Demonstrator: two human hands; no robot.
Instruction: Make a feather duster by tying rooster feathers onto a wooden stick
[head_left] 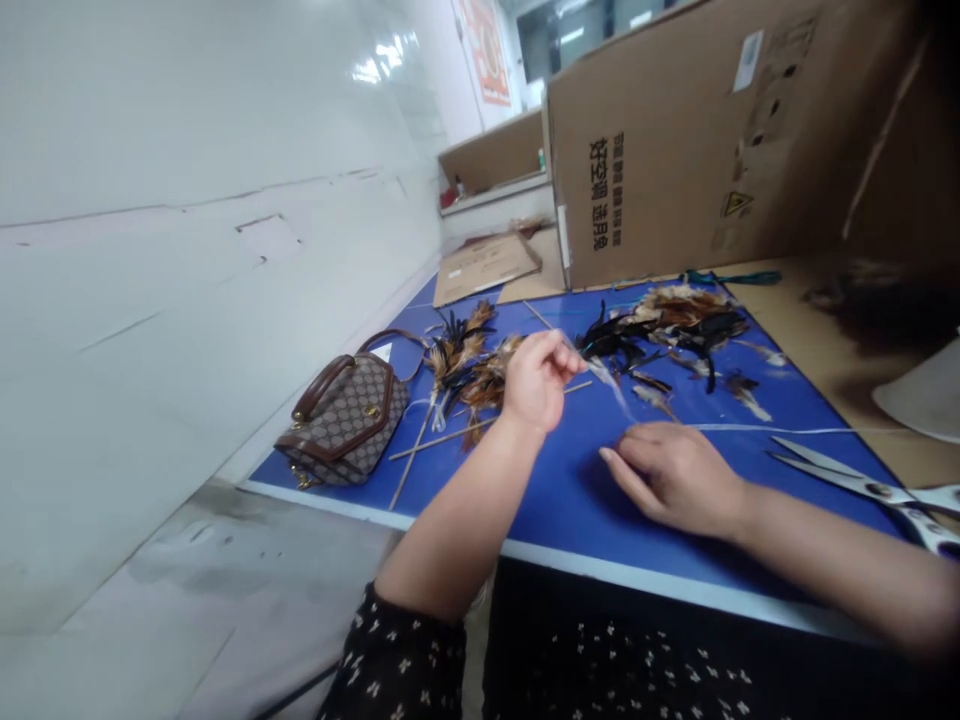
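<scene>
My left hand is raised over the blue table mat, thumb and fingers pinched together. A clear, crinkled plastic strip runs from those fingers down to my right hand. The right hand is closed low over the mat, with the strip's lower end at its fingers. A thin stick's end shows just beyond my left hand; whether the fingers hold it too, I cannot tell. From the right hand, a narrow whitish strip stretches to the right. Brown and black feathers lie close behind my left wrist.
A patterned handbag stands at the left beside thin sticks. Brown, black and pale feathers are heaped at the back right. Open scissors lie at the right edge. A large cardboard box rises behind.
</scene>
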